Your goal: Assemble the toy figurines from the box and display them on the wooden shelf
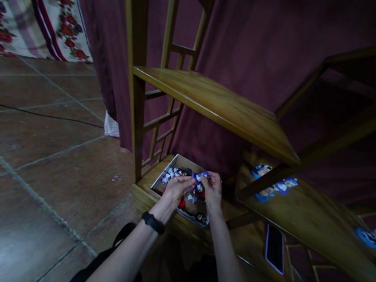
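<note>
Between my two hands is a small blue-and-white figurine, held above an open cardboard box. My left hand, with a black band on its wrist, has its fingers closed on the figurine's left side. Gripping the other side is my right hand, its thumb and fingers pinched together. More small figurines in blue, white, red and black lie in the box beneath and beside the hands. My fingers cover part of the held piece.
The box stands on the low board of a wooden shelf unit. To the right, blue-based figurines stand on another board, and a phone lies lower down. A black cable crosses the tiled floor at left.
</note>
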Tool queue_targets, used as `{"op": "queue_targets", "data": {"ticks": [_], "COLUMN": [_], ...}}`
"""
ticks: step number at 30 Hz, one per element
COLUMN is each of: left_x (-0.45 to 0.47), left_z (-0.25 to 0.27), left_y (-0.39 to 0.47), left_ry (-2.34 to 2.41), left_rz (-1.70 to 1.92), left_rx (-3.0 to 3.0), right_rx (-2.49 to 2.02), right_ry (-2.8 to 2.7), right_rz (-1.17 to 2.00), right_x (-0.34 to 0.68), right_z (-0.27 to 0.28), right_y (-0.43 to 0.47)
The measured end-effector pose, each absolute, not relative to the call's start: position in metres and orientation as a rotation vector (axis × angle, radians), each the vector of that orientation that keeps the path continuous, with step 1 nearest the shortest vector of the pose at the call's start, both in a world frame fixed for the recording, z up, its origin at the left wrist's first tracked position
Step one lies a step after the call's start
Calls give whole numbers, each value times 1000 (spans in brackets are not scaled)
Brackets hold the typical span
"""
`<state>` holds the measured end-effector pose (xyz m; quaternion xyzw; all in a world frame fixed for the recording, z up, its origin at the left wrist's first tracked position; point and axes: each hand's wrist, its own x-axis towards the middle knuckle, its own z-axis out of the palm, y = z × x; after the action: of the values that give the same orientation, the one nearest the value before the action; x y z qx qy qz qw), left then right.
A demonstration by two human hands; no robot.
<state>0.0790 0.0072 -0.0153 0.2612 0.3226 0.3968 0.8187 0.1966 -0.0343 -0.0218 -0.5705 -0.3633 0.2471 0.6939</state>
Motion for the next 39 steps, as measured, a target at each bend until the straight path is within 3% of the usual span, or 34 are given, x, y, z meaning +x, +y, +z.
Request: {"op": "queue_targets", "data": {"ticks": [12,26,39], "left_x": [90,81,92], "left_z": [-19,-21,-19], "left_y": [3,4,-4], "left_ry": [767,714,795], "left_rz": [1039,926,1090], "left_rx": [764,565,758], "right_rx": [-1274,-1336,-1387], "right_ry": [-722,-889,-835], "right_rz": [547,547,473], "right_x": [199,196,193], "right_z": [-32,-20,-25], "right_y": [-32,-36,-36]}}
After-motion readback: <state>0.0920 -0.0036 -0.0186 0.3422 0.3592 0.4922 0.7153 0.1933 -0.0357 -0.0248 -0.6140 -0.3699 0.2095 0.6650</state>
